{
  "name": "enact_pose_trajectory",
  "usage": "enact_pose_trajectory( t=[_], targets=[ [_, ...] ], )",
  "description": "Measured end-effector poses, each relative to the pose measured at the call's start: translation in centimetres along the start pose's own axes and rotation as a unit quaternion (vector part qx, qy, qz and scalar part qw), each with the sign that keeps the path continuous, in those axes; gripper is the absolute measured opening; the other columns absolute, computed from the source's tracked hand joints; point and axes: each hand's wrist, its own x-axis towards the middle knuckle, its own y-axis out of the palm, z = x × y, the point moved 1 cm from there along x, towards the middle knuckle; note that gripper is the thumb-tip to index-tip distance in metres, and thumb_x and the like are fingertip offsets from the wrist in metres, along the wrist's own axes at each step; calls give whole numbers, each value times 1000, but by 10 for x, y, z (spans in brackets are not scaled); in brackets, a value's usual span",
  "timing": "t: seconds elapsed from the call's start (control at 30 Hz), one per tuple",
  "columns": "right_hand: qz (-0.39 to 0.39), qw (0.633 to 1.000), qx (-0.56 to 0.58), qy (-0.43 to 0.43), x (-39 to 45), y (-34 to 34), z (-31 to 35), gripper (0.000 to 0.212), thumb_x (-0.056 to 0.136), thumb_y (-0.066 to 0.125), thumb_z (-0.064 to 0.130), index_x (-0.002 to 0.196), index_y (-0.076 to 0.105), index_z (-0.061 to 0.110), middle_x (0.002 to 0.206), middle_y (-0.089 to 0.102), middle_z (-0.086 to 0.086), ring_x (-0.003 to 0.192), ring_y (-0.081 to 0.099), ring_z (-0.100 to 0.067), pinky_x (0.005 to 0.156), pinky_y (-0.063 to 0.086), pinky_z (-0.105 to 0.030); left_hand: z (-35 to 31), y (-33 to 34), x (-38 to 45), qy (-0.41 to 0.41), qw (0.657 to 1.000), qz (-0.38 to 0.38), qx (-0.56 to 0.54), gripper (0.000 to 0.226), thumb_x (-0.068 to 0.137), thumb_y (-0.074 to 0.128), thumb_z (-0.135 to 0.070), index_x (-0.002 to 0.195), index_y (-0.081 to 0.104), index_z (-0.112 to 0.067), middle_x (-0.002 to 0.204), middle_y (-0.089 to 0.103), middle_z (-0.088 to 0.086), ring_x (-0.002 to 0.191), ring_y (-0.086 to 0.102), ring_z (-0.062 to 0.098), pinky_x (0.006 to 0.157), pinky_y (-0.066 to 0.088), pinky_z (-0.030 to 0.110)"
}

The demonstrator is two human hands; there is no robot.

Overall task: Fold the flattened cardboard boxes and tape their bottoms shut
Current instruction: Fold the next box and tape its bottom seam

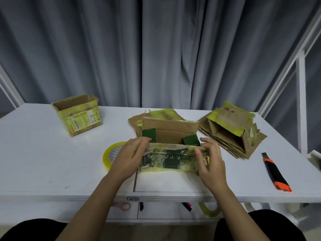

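Both forearms come up from the bottom of the view, so the hands are front and centre: the left hand [129,158] has its fingers curled over the left end of the near flap of a green-printed cardboard box wrapped in yellowish tape [171,150], and the right hand [209,161] pinches the right end of that same flap, thumb on the front face and fingers over the top edge. That box sits open side up at the middle of the white table [43,153], far flap standing upright and two dark green side flaps tucked inward. Just at 9 o'clock from it, partly behind the left hand, lies a roll of clear yellowish tape [111,154]. Out at 10 o'clock stands a folded brown cardboard box with a shipping label [78,115], well apart. At 2 o'clock is a stack of flattened cardboard boxes [231,129], one half popped open on top, and more flattened cardboard pieces [161,114] sit right behind the held box. Over at 3 o'clock lies an orange and black utility knife [276,173]. Grey curtains [156,49] hang behind.
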Motion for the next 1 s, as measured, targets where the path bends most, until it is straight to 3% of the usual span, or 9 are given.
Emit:
enact_pose_trajectory(
  t=[0.13,0.27,0.33,0.43,0.53,0.6,0.67,0.8,1.0],
  targets=[
    [18,997,57,42,10,-5,0,7,96,49,38,97,49,32,110,59,11,96,57,1,65,46,-22,4,-5,7,-1,998,28,52,49,80,40,-72,112,56,-38,101,56,-20,96,51,1,74,40,20],
    [-30,988,111,103,18,0,2,24,90,64,23,108,53,34,110,56,17,87,59,-15,71,50,-29,4,3,10,-39,999,-36,-2,27,91,50,-47,116,52,-38,108,61,-14,94,56,2,70,43,13],
    [-55,986,106,114,21,3,2,40,86,70,16,119,52,30,112,49,19,84,55,-15,78,47,-19,5,11,9,-59,993,-67,-81,26,92,55,-38,117,49,-40,108,63,-11,100,61,9,77,51,23],
    [-21,978,145,146,25,6,0,63,84,72,8,132,42,34,124,38,25,108,51,-12,92,37,-9,7,20,11,-68,986,-94,-124,40,91,61,-25,124,42,-39,104,56,-10,101,58,16,84,50,31],
    [71,985,95,128,37,2,-4,87,83,71,8,146,20,40,152,19,18,141,21,-7,108,22,-21,8,24,16,-53,992,-99,-56,52,90,61,-15,134,39,-33,126,41,-9,116,43,12,94,43,27],
    [150,982,49,103,50,-3,-5,92,82,69,8,150,14,39,152,16,18,141,11,-1,110,17,-24,8,25,20,-58,994,-80,-48,56,91,59,-14,139,35,-28,138,32,-5,122,37,10,101,40,28],
    [181,982,4,60,61,-7,-5,77,81,68,10,145,33,34,141,36,12,135,27,-6,103,25,-21,9,24,22,-61,995,-65,-51,60,92,58,-15,143,28,-27,145,27,-6,123,33,5,102,37,25],
    [152,976,-138,-67,55,-11,-12,12,88,61,26,97,65,20,105,59,6,103,55,-18,76,38,-24,9,22,25,-82,992,-39,-90,69,93,54,-11,149,16,-24,151,18,-7,132,27,7,103,31,21],
    [80,980,74,168,29,8,-15,14,91,63,26,78,64,23,128,53,9,123,46,-8,97,38,-31,-2,32,27,-89,994,6,-57,38,102,35,-20,139,43,-24,152,21,-14,138,21,5,102,22,16]
  ],
)
